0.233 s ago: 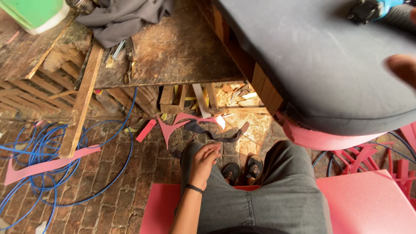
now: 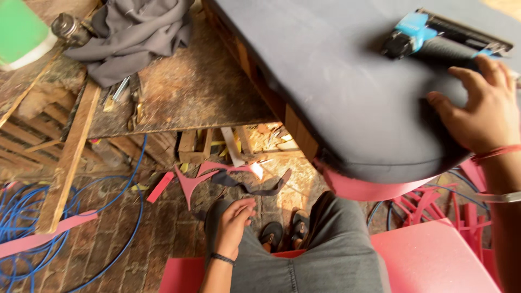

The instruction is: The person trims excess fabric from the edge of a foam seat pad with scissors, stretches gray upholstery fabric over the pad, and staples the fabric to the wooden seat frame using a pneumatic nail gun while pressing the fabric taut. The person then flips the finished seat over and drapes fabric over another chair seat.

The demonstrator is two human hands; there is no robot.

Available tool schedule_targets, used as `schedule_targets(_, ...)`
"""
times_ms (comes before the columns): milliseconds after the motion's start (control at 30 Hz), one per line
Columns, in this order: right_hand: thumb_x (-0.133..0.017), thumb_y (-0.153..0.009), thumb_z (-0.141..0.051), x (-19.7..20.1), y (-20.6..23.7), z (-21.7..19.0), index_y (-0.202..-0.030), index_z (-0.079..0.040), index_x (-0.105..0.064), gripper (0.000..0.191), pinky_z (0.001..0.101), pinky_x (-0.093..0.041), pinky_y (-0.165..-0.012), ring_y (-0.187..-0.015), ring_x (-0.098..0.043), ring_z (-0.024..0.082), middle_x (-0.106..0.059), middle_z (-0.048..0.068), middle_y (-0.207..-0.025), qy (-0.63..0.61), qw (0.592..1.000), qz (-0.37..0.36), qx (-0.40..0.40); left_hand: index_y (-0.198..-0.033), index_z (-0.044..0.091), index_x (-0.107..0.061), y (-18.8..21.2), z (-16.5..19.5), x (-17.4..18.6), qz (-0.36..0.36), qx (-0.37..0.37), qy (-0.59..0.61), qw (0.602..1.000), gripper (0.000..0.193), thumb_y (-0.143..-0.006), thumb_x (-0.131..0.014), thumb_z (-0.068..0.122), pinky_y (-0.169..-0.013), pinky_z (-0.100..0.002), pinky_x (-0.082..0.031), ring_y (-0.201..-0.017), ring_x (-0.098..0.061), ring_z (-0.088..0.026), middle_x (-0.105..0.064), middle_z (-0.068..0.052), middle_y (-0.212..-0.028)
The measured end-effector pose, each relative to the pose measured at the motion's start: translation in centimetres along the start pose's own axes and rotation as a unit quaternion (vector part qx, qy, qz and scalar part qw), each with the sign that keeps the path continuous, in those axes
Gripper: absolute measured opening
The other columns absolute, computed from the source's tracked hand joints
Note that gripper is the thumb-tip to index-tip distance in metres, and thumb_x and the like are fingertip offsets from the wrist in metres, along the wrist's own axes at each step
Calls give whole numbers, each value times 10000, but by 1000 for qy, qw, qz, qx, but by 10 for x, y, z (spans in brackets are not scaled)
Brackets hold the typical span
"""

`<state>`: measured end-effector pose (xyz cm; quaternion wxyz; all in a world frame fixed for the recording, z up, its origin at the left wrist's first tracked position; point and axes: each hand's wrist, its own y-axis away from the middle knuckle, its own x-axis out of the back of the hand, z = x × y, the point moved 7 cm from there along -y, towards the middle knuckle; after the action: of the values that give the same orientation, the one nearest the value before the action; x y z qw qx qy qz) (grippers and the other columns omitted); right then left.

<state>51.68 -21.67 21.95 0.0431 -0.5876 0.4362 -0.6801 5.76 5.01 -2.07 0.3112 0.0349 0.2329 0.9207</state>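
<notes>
Cushion (image 2: 347,92) under flat right hand (image 2: 483,108), grip open.

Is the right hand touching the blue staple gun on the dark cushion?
Cannot tell. In the head view the right hand lies flat on the dark cushion, fingertips right beside the blue staple gun, but no clear contact or gap shows.

A grey cloth (image 2: 130,38) lies on the workbench (image 2: 201,92) (blue hose (image 2: 32,228) coiled on the floor).

Worn wooden table (image 2: 201,92): grey cloth (image 2: 135,32) heaped at its far end, small metal tools (image 2: 116,93) beside. Brick floor (image 2: 135,239) below me carries blue cable (image 2: 32,217), pink scraps (image 2: 190,182), a plank (image 2: 68,163).
</notes>
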Motion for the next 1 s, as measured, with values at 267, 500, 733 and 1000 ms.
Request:
schedule_targets(267, -759, -913, -488, -18, -70, 6, -1397, -24, -616, 685, 527, -317, -1132, -1338, -496, 444, -581, 252, -1422, 17, 1000, -13, -8, -1223, 37, -719, -5, 59, -51, -46, -43, -17, 998, 328, -922, -660, 152, -809, -306, -527, -972, -671, -160, -762, -76, -1173)
schedule_targets(500, -765, -906, -390, 9, -75, -45, -1276, -98, -664, 482, 508, -532, -943, -1147, -618, 407, -650, 193, -1193, 59, 991, -113, -37, -1489, 70, -454, -2, 168, -135, -154, -243, -43, 957, 809, -821, -695, 458, -1163, -433, -389, -1447, -457, -295, -476, -160, -1560)
schedule_targets(733, -698, -658, -719, 110, -27, -184, -1411, -88, -582, 989, 610, -368, -1077, -1236, -560, 400, -601, 250, -1361, 43, 998, 35, 43, -1439, -85, -490, -125, 224, -202, -108, -257, -54, 959, 1029, -836, -660, 731, -1142, -421, -360, -1360, -460, -322, -524, -227, -1464)
schedule_targets(1000, -770, -707, -671, 127, 7, -180, -1133, -232, -759, 612, 578, -349, -1118, -1265, -575, 365, -645, 177, -1360, 13, 989, 147, 26, -1200, -60, -680, -160, 215, -230, -105, -302, -7, 947, 924, -710, -771, 718, -914, -388, -530, -1053, -653, -217, -718, -133, -1152)
